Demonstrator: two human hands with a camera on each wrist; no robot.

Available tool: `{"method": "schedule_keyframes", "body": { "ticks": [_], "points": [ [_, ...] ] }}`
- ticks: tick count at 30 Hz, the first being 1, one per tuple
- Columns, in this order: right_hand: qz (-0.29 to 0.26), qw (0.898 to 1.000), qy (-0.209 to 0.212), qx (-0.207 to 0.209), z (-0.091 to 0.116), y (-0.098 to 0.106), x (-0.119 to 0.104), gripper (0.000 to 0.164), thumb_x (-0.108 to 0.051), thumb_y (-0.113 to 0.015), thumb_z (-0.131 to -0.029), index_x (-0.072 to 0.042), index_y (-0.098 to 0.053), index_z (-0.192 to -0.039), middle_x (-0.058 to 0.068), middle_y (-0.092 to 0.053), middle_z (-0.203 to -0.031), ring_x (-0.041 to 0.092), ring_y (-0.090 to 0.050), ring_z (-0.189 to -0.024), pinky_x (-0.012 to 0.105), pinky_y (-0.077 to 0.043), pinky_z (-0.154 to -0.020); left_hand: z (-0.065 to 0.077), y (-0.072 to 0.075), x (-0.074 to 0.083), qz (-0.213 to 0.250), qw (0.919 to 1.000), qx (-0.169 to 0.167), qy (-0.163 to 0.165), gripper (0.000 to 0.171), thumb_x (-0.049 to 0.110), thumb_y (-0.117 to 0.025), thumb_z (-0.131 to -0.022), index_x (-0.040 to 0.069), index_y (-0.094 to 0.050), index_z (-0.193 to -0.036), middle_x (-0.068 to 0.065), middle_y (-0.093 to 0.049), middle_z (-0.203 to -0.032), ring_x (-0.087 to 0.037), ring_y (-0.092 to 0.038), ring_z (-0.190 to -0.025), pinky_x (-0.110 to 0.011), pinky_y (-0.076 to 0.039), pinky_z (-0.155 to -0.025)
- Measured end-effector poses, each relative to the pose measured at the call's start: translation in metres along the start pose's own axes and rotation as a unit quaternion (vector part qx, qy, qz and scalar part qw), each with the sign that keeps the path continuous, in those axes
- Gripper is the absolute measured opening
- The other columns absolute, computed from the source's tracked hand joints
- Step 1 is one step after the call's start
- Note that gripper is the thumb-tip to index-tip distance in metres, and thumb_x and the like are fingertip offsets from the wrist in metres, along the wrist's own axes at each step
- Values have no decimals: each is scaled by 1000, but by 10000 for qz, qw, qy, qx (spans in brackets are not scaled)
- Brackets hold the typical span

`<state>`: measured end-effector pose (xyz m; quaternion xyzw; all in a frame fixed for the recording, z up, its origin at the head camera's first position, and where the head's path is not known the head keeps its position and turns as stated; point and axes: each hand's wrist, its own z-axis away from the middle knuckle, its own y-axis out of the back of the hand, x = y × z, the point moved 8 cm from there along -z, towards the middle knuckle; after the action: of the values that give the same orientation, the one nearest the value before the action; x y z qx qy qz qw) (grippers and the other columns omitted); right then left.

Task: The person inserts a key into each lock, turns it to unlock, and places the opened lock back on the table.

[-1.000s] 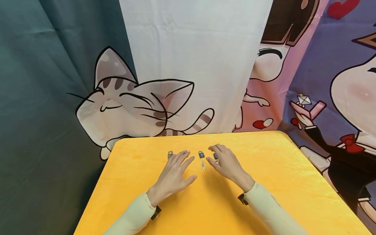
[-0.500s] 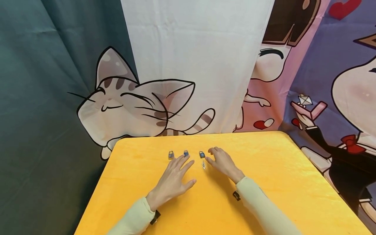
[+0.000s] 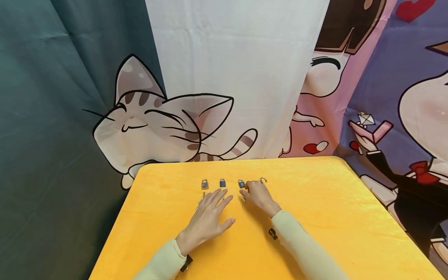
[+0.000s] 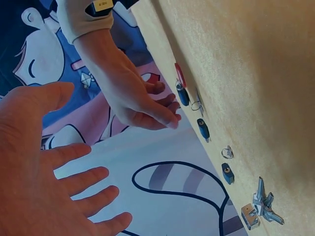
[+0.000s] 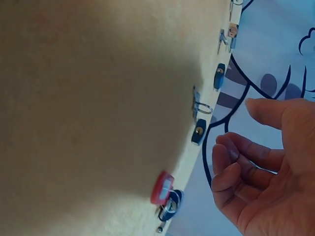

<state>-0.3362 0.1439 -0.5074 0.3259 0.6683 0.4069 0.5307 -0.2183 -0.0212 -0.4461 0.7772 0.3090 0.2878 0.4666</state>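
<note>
My left hand (image 3: 206, 221) hovers over the table with fingers spread and holds nothing. Past its fingertips stand a silver padlock (image 3: 205, 185) and a blue padlock (image 3: 222, 182); a bunch of keys (image 4: 265, 202) lies by the silver one. My right hand (image 3: 260, 196), thumb apart from loosely bent fingers (image 5: 226, 179), is above another blue padlock (image 3: 241, 184) and its ringed key (image 5: 196, 104). Nothing shows in its grasp. The rightmost blue padlock (image 5: 173, 204) has a red tag (image 5: 162, 188) beside it; in the head view the hand hides all but its shackle.
The yellow-covered table (image 3: 315, 217) ends at a curtain (image 3: 238, 77) printed with cartoon figures. A small key on a ring (image 4: 227, 152) lies before the second padlock. The padlocks form a row near the far edge.
My right hand has moved left, from over the rightmost padlock to the third one, uncovering the rightmost shackle. The left hand has drawn back slightly, so keys and two padlocks show more.
</note>
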Motion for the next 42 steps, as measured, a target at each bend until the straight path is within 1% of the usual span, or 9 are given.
{"method": "schedule_keyframes", "body": {
  "ticks": [3,5,8,11,16,19,23,32,42],
  "points": [
    [38,9996,-274,-66,-1,-6,3,30,-31,-70,-91,-2,-71,-98,11,-73,-91,17,-63,-70,34,-55,-65,0,-2,0,-16,9999,-130,49,65,55,-60,-91,20,-49,-145,-5,-41,-154,-30,-38,-144,-54,-32,-116],
    [33,9990,-434,-89,-2,-9,5,28,-30,-71,-91,-2,-71,-95,10,-72,-87,17,-61,-67,32,-53,-63,0,-3,0,-13,9998,-210,69,65,56,-59,-92,21,-48,-145,-4,-40,-155,-29,-37,-144,-54,-31,-117],
    [-3,9983,-577,-89,-3,-14,6,26,-28,-71,-91,-3,-70,-88,7,-68,-75,16,-57,-60,29,-48,-56,0,-4,0,-43,9996,-259,72,66,57,-58,-92,21,-47,-146,-4,-39,-156,-27,-35,-145,-52,-31,-118],
    [-28,9982,-596,-79,-2,-16,5,25,-27,-70,-91,-5,-67,-80,3,-63,-64,14,-53,-52,26,-42,-50,1,-4,2,-101,9997,-199,29,66,56,-60,-91,21,-48,-146,-4,-40,-155,-27,-35,-145,-51,-31,-118],
    [-127,9970,-740,-188,1,-20,5,36,-25,-68,-92,-12,-61,-59,0,-53,-48,12,-45,-42,24,-35,-42,2,-5,2,-66,9997,-236,25,66,56,-60,-91,21,-47,-146,-6,-40,-155,-28,-35,-145,-51,-31,-118],
    [-163,9966,-790,-193,1,-21,6,43,-25,-67,-93,-14,-57,-52,-1,-47,-44,11,-41,-39,23,-31,-40,3,-7,1,12,9995,-310,66,66,56,-59,-92,21,-46,-147,-6,-40,-155,-28,-35,-146,-51,-30,-119],
    [-185,9965,-797,-168,0,-22,7,43,-22,-67,-93,-13,-56,-52,-1,-46,-43,12,-41,-39,23,-31,-39,4,-8,1,46,9994,-337,78,66,55,-59,-92,20,-46,-147,-5,-39,-156,-28,-35,-145,-52,-29,-119],
    [-22,9949,-944,-340,-4,-25,10,34,-21,-69,-93,-12,-60,-61,1,-55,-53,15,-51,-47,26,-40,-46,5,-7,3,-17,9996,-265,9,65,55,-59,-93,20,-47,-146,-6,-41,-155,-30,-38,-143,-53,-31,-117],
    [-98,9939,-953,-549,-5,-27,11,36,-21,-68,-93,-12,-61,-59,0,-56,-51,14,-49,-46,25,-39,-47,6,-5,2,-54,9998,-166,-43,65,53,-61,-92,19,-48,-145,-7,-43,-153,-30,-40,-141,-55,-35,-114]
  ]
}}
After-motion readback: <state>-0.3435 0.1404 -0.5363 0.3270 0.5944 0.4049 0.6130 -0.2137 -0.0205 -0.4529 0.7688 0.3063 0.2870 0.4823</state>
